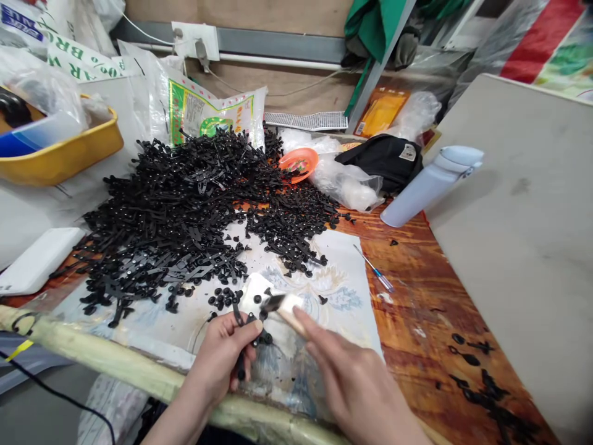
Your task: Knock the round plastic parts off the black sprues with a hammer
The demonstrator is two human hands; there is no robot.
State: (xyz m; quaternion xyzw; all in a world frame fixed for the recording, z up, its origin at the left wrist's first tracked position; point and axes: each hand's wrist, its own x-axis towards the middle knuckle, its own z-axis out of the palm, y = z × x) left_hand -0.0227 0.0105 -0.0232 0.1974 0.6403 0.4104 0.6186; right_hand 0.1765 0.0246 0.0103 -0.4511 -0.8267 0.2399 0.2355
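My left hand (227, 352) is closed around a black plastic part (239, 315) with small round knobs, just above the front of the sheet. In my right hand (347, 364) is a small tool with a pale handle (293, 314), gripped with the index finger along it. Its dark, flat end (273, 302) is blurred and points at the black part; I cannot tell whether they touch. A white pad (254, 292) lies beneath, beside several small round black pieces (222, 298). Behind them rises a large heap of black plastic parts (185, 198).
A patterned sheet (343, 266) covers part of the wooden table (403, 321). To the right are a screwdriver (380, 276), a pale blue bottle (428, 185) and loose black scraps (491, 389). An orange dish (290, 162) touches the heap. At left stands a yellow basin (65, 164).
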